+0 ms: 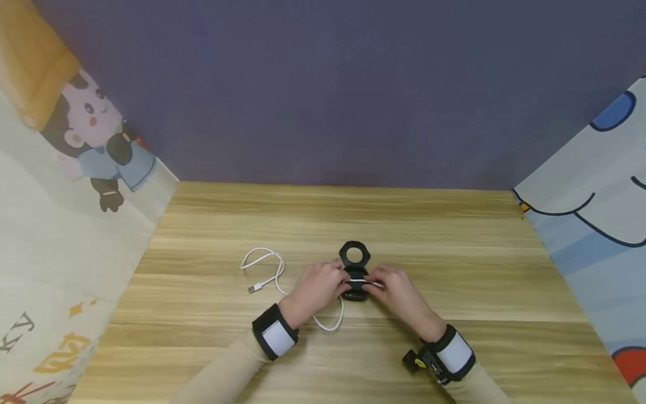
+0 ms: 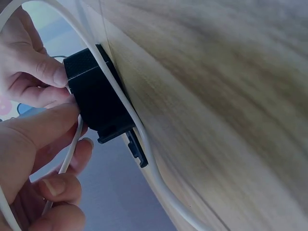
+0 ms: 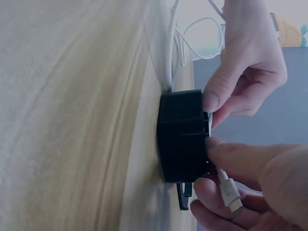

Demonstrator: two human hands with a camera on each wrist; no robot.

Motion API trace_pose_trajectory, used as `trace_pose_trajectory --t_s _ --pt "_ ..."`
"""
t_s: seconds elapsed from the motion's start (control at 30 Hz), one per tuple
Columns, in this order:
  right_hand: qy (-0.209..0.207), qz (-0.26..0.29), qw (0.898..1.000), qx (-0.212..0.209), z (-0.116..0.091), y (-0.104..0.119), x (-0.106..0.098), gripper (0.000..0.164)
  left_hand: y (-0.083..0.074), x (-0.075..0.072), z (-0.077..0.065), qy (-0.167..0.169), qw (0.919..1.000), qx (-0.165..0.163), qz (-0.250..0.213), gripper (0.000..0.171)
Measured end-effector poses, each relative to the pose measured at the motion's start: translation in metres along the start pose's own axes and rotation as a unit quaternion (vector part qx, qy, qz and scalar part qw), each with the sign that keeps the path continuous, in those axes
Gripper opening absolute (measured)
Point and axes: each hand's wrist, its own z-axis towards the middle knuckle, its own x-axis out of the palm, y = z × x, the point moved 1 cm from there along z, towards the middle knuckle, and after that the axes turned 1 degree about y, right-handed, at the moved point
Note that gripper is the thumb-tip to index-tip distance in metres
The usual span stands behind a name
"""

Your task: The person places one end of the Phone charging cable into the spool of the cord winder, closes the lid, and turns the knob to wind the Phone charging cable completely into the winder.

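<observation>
A small black case (image 1: 356, 295) sits on the table with its ring-shaped lid (image 1: 345, 255) swung back on the far side. White USB cable (image 1: 359, 280) runs across the top of the case between both hands. At the case's left side, my left hand (image 1: 317, 287) pinches the cable between thumb and fingers. My right hand (image 1: 404, 300) pinches it at the right side, close to a slim white plug (image 3: 231, 195) sticking out past the fingers in the right wrist view. Both thumbs are right at the case's top edge.
The cable's loose length curls on the wood-grain table (image 1: 212, 320) left of the case, ending in a USB-A plug (image 1: 255, 288). A dark wall (image 1: 343, 101) stands behind, with printed side panels left and right. Both wrists wear black straps.
</observation>
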Motion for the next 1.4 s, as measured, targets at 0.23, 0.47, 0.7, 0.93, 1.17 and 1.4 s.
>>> trace_pose_trajectory --t_s 0.23,0.47,0.7,0.93,1.17,1.4 --pt "0.029 -0.003 0.999 0.027 0.002 -0.001 -0.003 0.003 -0.001 0.003 0.001 -0.010 0.9998 0.007 0.017 0.013" --pt "0.079 -0.005 0.996 0.033 0.004 -0.002 -0.006 0.008 -0.001 0.006 0.001 -0.007 0.9995 0.012 0.029 0.014" --pt "0.164 0.024 0.984 0.067 0.012 -0.004 -0.014 0.011 -0.001 0.005 0.001 -0.018 0.9975 0.035 0.059 0.014" --pt "0.189 0.041 0.978 0.082 0.016 -0.006 -0.016 0.012 -0.001 0.005 0.000 -0.041 0.9843 0.086 0.149 0.015" --pt "0.179 0.028 0.981 0.071 0.014 -0.006 -0.015 0.013 -0.005 0.006 0.002 -0.029 0.9706 0.115 0.209 0.021" --pt "0.174 0.042 0.981 0.072 0.011 -0.008 -0.013 0.014 -0.014 0.007 0.006 -0.013 0.9718 0.101 0.213 0.023"
